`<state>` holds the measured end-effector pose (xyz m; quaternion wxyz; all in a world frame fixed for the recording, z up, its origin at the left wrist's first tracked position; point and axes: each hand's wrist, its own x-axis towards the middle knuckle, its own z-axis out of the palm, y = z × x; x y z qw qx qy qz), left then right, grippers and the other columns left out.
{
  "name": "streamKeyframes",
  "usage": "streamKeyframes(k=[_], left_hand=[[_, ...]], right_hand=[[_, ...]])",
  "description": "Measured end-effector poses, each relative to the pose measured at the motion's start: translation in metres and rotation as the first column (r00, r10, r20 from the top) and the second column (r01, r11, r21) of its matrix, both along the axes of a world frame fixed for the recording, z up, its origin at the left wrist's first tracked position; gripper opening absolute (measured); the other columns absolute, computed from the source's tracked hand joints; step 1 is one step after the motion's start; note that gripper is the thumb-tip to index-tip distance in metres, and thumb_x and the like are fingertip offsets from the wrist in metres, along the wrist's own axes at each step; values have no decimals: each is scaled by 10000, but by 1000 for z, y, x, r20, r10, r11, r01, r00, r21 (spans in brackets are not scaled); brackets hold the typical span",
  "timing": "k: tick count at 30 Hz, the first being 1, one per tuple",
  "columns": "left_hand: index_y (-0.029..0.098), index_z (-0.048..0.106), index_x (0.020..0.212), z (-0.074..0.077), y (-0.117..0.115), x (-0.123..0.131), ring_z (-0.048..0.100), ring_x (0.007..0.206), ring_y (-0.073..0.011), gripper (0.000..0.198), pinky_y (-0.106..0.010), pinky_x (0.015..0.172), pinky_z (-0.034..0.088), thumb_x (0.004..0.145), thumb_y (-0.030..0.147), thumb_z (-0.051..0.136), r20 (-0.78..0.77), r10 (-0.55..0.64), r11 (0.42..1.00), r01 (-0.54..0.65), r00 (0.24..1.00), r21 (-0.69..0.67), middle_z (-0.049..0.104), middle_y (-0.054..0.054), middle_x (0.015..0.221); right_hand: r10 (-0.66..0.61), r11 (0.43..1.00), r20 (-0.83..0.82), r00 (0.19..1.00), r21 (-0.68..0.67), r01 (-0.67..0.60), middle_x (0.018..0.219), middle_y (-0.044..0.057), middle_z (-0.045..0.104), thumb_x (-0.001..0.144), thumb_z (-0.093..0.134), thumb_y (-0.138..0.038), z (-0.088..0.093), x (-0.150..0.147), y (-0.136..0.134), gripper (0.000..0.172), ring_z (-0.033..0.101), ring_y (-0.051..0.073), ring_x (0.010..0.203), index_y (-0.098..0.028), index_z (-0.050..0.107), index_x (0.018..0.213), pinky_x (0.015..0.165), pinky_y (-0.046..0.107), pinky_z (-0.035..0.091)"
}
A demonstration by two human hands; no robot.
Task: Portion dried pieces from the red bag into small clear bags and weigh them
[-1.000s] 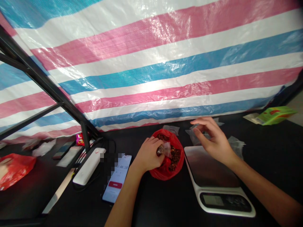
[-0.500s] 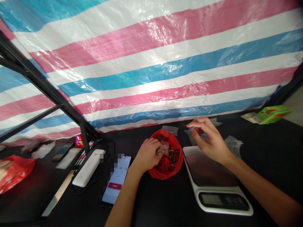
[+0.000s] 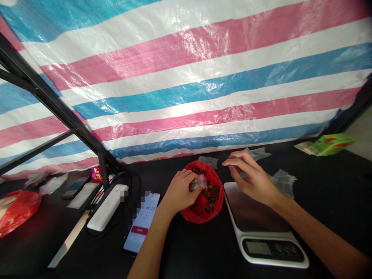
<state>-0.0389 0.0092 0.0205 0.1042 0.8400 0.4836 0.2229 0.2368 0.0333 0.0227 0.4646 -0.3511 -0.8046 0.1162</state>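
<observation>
Striped tarpaulin (image 3: 186,97) in pink, white and blue fills the upper frame behind a black table (image 3: 334,209), with a dark metal frame bar (image 3: 55,97) slanting across the upper left. Along the lower left lie a red plastic bag (image 3: 14,211) and a white power bank (image 3: 107,207). A green packet (image 3: 327,144) sits at the far right. A digital kitchen scale (image 3: 261,223) stands at lower centre-right, and a smartphone (image 3: 142,223) lies lit at lower centre, its screen showing a clock-like readout and a red button.

At centre, an open red bag (image 3: 202,214) holds dark brown pieces (image 3: 212,194). The left hand (image 3: 181,190) closes firmly over a small clear bag (image 3: 199,183) right above that opening, with a dark lump inside the bag. The right hand (image 3: 252,178) hovers just above the scale's far edge in a narrow pinch; whether it holds a thin film, I cannot tell. Loose clear bags (image 3: 285,183) lie nearby. Keeping the small bag low over the red one should let stray pieces fall back in.
</observation>
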Motion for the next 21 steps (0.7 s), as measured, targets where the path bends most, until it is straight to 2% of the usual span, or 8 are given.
streamKeyframes(k=[3, 6, 10, 13, 18, 21], left_hand=[[212, 659, 994, 2, -2, 3, 626, 1030, -231, 71, -406, 1025, 437, 932, 246, 666, 63, -6, 999, 4, 998, 32, 694, -39, 1020], [213, 663, 991, 5, -5, 8, 624, 998, -225, 128, -394, 994, 454, 1011, 312, 585, 104, -35, 999, 31, 994, 35, 685, -45, 1001], [211, 664, 1088, 5, -9, 14, 623, 1041, -234, 189, -382, 979, 476, 1036, 353, 551, 169, -76, 997, 76, 983, 9, 686, -69, 1082], [200, 644, 1122, 3, -13, 20, 622, 1056, -246, 246, -392, 983, 481, 1042, 406, 538, 161, -104, 994, 107, 981, -9, 681, -80, 1103], [192, 612, 1124, -1, -17, 27, 621, 1038, -258, 348, -400, 973, 485, 1025, 519, 547, 102, -111, 993, 114, 989, -26, 668, -84, 1094], [199, 607, 1078, -3, -17, 29, 622, 1009, -257, 361, -384, 932, 491, 1011, 551, 560, 84, -116, 992, 119, 990, -40, 662, -79, 1060]], right_hand=[[45, 999, 27, 999, -23, -45, 1160, 85, 600, 965, 591, -151, -1, -1, -1, 306, 652, 243, 1057, -327, 709, 1185, 800, 335, 587], [103, 994, 108, 989, -36, -100, 1173, 80, 627, 983, 577, -161, -2, -3, -3, 315, 670, 237, 1060, -322, 684, 1232, 866, 353, 580], [168, 985, 170, 971, -78, -157, 1198, 77, 662, 1008, 585, -197, -3, -9, -7, 353, 676, 240, 1070, -334, 640, 1329, 907, 374, 573], [227, 970, 107, 968, -110, -215, 1191, 75, 670, 995, 634, -222, -3, -15, -12, 372, 677, 239, 1028, -336, 634, 1348, 885, 373, 575], [311, 932, -84, 947, -168, -321, 1122, 73, 660, 981, 658, -208, 2, -22, -18, 272, 651, 230, 943, -326, 666, 1226, 775, 361, 557], [354, 903, -108, 929, -221, -369, 1169, 75, 638, 987, 649, -200, 6, -22, -19, 212, 638, 230, 1010, -319, 678, 1160, 818, 364, 546]])
